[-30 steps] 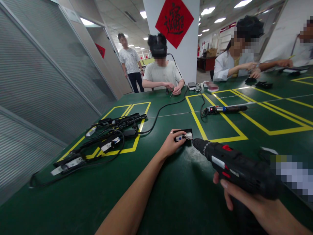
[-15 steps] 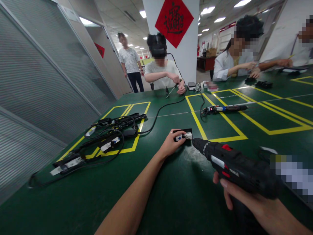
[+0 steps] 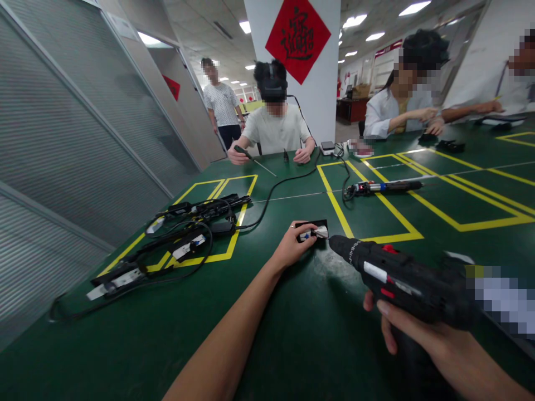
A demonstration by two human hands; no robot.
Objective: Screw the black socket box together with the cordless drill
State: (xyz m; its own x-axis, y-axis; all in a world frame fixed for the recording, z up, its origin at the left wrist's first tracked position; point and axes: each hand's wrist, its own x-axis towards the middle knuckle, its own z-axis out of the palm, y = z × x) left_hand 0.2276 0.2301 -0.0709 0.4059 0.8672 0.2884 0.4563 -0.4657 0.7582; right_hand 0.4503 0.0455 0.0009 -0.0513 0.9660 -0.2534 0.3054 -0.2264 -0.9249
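Note:
My right hand (image 3: 418,328) is wrapped round the grip of a black power drill (image 3: 401,284) with red buttons. The drill points left, and its tip reaches the right end of a small black part with a white and blue piece on it (image 3: 321,231). Over that part lies my left hand (image 3: 295,245), its fingers bent and holding it against the table. Whether the drill's bit touches the part is too small to tell.
On the green table (image 3: 175,345), several black strips and cables (image 3: 188,228) lie at left. A black pen-shaped electric tool (image 3: 384,186) rests beyond the drill. Opposite sits a person (image 3: 276,128) holding a screwdriver (image 3: 261,166); another person (image 3: 401,111) works at right.
My left hand and the part stay put; the drill's rear has shifted very slightly. Across the table, the person's hands have moved apart, with the screwdriver now further left.

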